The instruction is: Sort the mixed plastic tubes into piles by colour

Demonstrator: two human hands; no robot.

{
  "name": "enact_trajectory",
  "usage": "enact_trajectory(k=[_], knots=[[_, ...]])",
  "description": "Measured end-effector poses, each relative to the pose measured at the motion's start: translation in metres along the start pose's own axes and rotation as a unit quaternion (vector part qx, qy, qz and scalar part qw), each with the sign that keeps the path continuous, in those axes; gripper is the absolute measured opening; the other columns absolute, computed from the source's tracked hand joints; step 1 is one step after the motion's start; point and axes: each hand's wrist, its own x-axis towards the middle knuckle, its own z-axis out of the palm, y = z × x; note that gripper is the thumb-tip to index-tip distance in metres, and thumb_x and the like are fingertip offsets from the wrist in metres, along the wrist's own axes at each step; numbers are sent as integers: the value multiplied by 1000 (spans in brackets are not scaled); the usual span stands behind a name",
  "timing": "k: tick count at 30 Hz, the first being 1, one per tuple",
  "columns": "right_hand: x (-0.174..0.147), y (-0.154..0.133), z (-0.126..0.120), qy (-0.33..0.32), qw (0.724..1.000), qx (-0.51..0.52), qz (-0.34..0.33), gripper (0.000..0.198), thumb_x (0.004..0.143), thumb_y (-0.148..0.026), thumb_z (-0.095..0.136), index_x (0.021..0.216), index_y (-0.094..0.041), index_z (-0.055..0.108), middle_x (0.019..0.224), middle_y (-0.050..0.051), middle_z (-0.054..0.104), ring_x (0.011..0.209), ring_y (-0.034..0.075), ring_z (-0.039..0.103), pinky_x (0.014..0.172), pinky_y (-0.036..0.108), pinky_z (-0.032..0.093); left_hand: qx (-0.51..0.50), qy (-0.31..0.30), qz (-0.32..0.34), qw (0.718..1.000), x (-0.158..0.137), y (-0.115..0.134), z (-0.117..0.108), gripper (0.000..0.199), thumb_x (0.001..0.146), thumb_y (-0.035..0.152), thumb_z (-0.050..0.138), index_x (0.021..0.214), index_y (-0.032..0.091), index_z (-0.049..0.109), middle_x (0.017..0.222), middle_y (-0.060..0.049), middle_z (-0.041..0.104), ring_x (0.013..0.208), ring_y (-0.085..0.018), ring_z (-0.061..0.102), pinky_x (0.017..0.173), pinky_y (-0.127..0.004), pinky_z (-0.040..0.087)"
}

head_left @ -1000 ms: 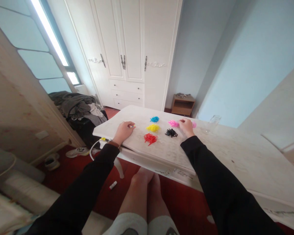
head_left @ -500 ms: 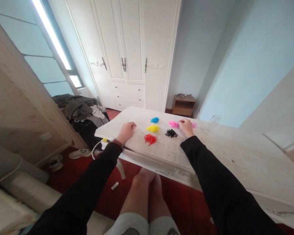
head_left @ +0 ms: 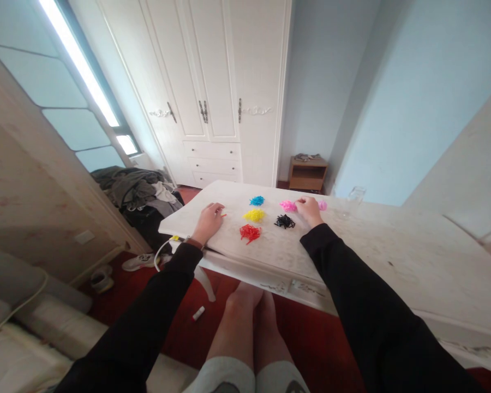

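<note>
On the white table (head_left: 343,262) lie small piles of short thin plastic pieces: blue (head_left: 257,201), yellow (head_left: 254,215), red (head_left: 250,234), black (head_left: 285,221) and pink (head_left: 287,206). My left hand (head_left: 208,222) rests at the table's left side, fingers curled, with a small orange stick (head_left: 223,215) poking out at the fingertips. Bent over the right edge of the pink pile, my right hand (head_left: 309,211) has its fingertips pressed together; what is between them is hidden. More pink pieces (head_left: 322,205) show just beyond its knuckles.
A clear glass container (head_left: 355,199) stands right of my right hand, by the table's back edge. A white cable (head_left: 159,252) hangs at the left edge. Behind are a white wardrobe (head_left: 213,71), a small wooden cabinet (head_left: 308,173) and heaped clothes (head_left: 137,188).
The fingers of my left hand have shifted slightly, and the orange stick now shows more clearly at them. My right hand stays at the pink pile. The whole view has tilted a little.
</note>
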Motion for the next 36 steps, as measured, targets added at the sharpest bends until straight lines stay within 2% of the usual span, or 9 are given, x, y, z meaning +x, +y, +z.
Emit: enact_trajectory(k=[6,10,13,18,23,28,31,33,36], knots=[[1,-1,2,-2,1000,4,11,10,67,-23,54,60,-22,61,73,8,72,75,24,65,70,32,47,-34,-7,-48,998,-2,0,-4,46,71,3,49,113,16,64,103,-10,73,93,-22,67,90,-35,51],[1,0,2,-8,1000,4,8,12,68,-23,53,62,-21,64,74,8,73,78,24,66,72,32,48,-46,-12,-90,995,-4,3,-5,38,72,12,60,109,18,65,104,-9,75,89,-22,68,84,-33,52],[1,0,2,-11,1000,6,8,11,68,-24,55,60,-22,63,73,8,73,76,24,66,72,32,48,-43,-30,-85,995,-4,3,-6,31,70,19,67,102,19,67,103,-9,76,84,-22,69,83,-33,53],[0,-1,1,-10,1000,17,13,10,67,-24,56,59,-22,62,69,7,71,74,24,64,69,32,48,-34,-8,-79,996,-2,-1,-6,13,74,17,62,86,20,67,81,-5,74,74,-21,66,77,-32,50],[-3,-12,-4,-8,1000,15,14,11,68,-21,54,61,-22,62,72,7,71,76,23,64,73,33,46,-37,-23,-47,998,-2,-1,-4,13,77,13,58,85,21,63,73,-2,67,71,-21,61,73,-32,45],[-13,-43,-6,5,997,36,-68,13,71,-22,55,68,-20,67,76,7,71,78,23,62,75,35,46,-79,-33,-18,996,-5,8,-5,8,80,15,58,84,22,61,73,-1,64,72,-20,59,73,-31,44],[-31,-70,2,-12,985,43,-166,9,72,-20,59,70,-21,68,79,6,71,87,25,61,83,37,46,-147,-50,-10,988,-8,15,-6,7,79,17,61,85,20,62,75,-1,65,73,-18,60,72,-30,46],[-46,-87,12,-45,967,52,-244,8,77,-20,62,72,-21,68,83,6,71,92,25,59,88,40,46,-220,-58,-20,974,-9,20,-6,7,78,19,64,85,19,62,77,-2,67,73,-17,61,71,-28,47],[-68,-106,29,-126,935,59,-327,9,82,-16,66,75,-21,70,84,5,72,92,24,58,92,41,45,-358,-67,-41,931,-11,26,-2,19,76,27,74,85,17,61,78,-2,67,72,-15,64,71,-28,51]])
